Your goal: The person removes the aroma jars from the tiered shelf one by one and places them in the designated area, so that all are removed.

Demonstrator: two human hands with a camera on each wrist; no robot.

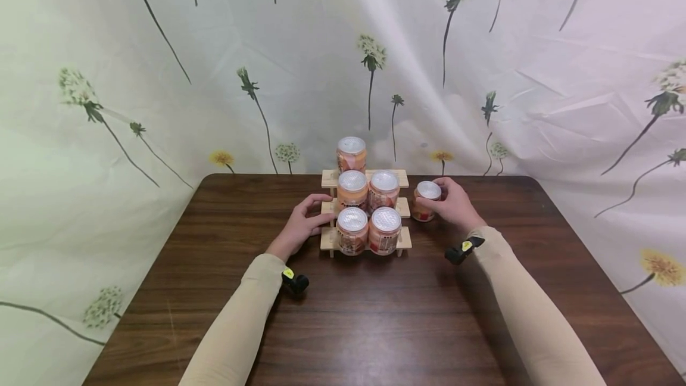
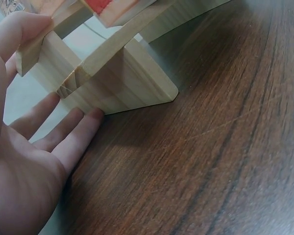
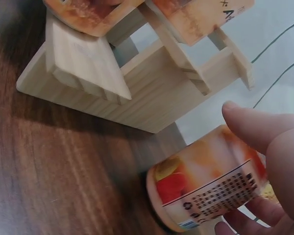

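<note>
A three-tier wooden rack (image 1: 404,237) stands on the table with jars on its steps. Two jars are on the front step, the right one (image 1: 385,232) beside the left one (image 1: 352,237); two more sit on the middle step, and a single jar (image 1: 351,156) is on the top step at left. To the right of the rack, my right hand (image 1: 454,204) grips another orange-labelled jar (image 3: 206,181) between thumb and fingers, its silvery lid facing up. My left hand (image 1: 302,223) touches the rack's left end, fingertips against the side panel (image 2: 122,83) and fingers fairly straight.
The dark wood table (image 1: 343,326) ends at the back against a hanging cloth (image 1: 300,76) printed with dandelions. A black wrist camera (image 1: 295,282) is strapped to the left wrist, another (image 1: 464,250) to the right.
</note>
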